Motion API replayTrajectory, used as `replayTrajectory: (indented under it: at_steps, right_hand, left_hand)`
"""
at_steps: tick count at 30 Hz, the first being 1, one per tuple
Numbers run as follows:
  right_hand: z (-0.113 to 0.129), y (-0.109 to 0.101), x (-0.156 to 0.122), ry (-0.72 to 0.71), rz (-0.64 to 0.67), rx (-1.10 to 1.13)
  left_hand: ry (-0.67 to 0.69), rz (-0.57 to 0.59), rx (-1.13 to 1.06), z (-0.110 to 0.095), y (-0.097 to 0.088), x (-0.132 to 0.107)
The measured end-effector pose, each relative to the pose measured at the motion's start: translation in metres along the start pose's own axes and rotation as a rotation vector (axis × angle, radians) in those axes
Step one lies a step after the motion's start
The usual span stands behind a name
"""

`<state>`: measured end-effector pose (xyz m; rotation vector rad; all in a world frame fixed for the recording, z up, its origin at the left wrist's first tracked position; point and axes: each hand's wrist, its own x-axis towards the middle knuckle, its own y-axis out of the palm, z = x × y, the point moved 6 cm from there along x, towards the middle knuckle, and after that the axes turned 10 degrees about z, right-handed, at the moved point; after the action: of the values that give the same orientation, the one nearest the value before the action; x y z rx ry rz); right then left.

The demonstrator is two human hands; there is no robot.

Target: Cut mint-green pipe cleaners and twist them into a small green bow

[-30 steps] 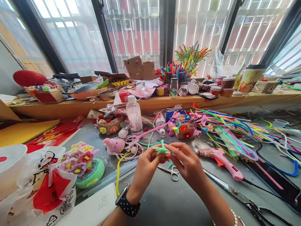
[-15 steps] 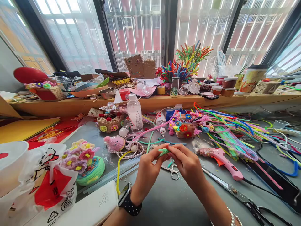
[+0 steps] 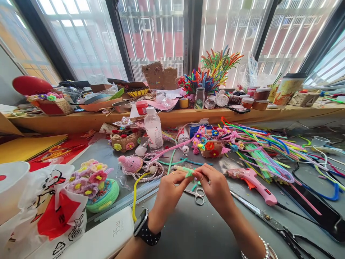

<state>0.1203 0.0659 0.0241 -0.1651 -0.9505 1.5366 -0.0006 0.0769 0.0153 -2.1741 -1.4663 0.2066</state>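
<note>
Between my fingertips is a short, bent piece of light green pipe cleaner; its exact shape is partly hidden by the fingers. My left hand, with a watch on the wrist, pinches it from the left. From the right, my right hand pinches the same piece between thumb and forefinger. Small scissors lie on the grey table just below the hands. Beyond the fingers are cut green and blue pipe cleaner lengths. A pink glue gun rests to the right of my right hand.
Large black-handled scissors lie at right, beside a heap of pipe cleaners. A white power bank, a plastic bag and a flower ornament stand left. A clear bottle and flower baskets stand behind.
The fingers have shifted around the green pipe cleaner piece, and my left fingers now lie flatter. Both hands stay in nearly the same place; the view has moved slightly.
</note>
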Motion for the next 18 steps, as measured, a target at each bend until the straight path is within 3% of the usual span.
replayTrajectory:
  at_steps: [5, 9, 15, 18]
  right_hand:
    - [-0.004, 0.007, 0.000, 0.044, 0.042, 0.025]
    - [-0.006, 0.008, 0.000, 0.068, 0.031, 0.049]
    - [-0.007, 0.004, 0.005, 0.036, 0.208, 0.175]
    - [-0.006, -0.001, 0.005, 0.000, 0.262, 0.106]
  left_hand:
    - [-0.225, 0.204, -0.355, 0.015, 0.016, 0.002]
    - [-0.314, 0.358, -0.536, 0.015, 0.030, -0.002]
    - [-0.263, 0.421, -0.522, 0.012, 0.034, -0.003]
    - [-0.232, 0.509, -0.423, 0.010, 0.036, -0.004]
